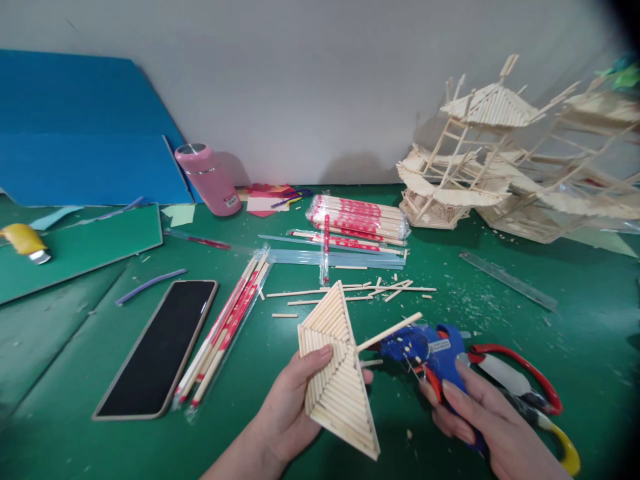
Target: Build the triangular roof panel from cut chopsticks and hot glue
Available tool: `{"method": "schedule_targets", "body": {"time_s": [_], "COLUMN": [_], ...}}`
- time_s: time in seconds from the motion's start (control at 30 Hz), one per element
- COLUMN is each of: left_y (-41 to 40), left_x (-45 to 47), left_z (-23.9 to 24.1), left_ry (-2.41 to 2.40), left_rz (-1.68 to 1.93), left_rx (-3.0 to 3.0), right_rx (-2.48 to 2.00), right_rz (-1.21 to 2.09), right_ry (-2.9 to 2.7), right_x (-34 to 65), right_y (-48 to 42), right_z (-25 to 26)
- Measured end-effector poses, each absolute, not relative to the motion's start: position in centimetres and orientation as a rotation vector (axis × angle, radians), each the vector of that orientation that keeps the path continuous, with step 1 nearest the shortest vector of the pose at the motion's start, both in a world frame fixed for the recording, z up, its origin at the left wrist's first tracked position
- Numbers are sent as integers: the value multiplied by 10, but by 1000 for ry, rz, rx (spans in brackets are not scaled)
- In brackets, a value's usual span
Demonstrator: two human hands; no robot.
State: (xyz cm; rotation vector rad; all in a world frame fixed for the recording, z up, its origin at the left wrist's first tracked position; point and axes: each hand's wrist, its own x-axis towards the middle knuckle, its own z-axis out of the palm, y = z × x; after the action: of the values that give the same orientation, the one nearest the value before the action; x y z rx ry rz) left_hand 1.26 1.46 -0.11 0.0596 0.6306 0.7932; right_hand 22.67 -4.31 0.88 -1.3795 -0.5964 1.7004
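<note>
My left hand (295, 393) is closed on a roof-like panel (337, 387) of thin wooden sticks glued side by side, thumb on its face. One stick (393, 331) juts out from the panel's right edge. In my right hand (480, 413) is a blue glue gun (440, 350) with an orange trigger, my fingers wrapped round its handle. Its nozzle points left toward the base of the jutting stick; whether they touch is hidden. Red-handled pliers (510, 373) lie partly behind my right hand, along with a yellow-handled tool (563, 443).
Cut sticks (350, 290), wrapped chopsticks (230, 327) and a chopstick bundle (357, 217) lie ahead. A phone (157, 350) and a leaning pink flask (210, 180) are leftward. Stick-built pavilion models (480, 160) stand at back right, near a clear strip (507, 280). Blue boards (85, 127) lean against the wall.
</note>
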Motion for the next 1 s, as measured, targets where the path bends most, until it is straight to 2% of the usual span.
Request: {"method": "schedule_targets", "body": {"time_s": [1.0], "left_y": [15], "left_x": [14], "left_z": [-3], "left_ry": [684], "left_rz": [822], "left_rx": [73], "right_rx": [-1425], "right_rz": [1698], "right_ry": [-701], "right_x": [229], "right_y": [-44], "right_z": [4]}}
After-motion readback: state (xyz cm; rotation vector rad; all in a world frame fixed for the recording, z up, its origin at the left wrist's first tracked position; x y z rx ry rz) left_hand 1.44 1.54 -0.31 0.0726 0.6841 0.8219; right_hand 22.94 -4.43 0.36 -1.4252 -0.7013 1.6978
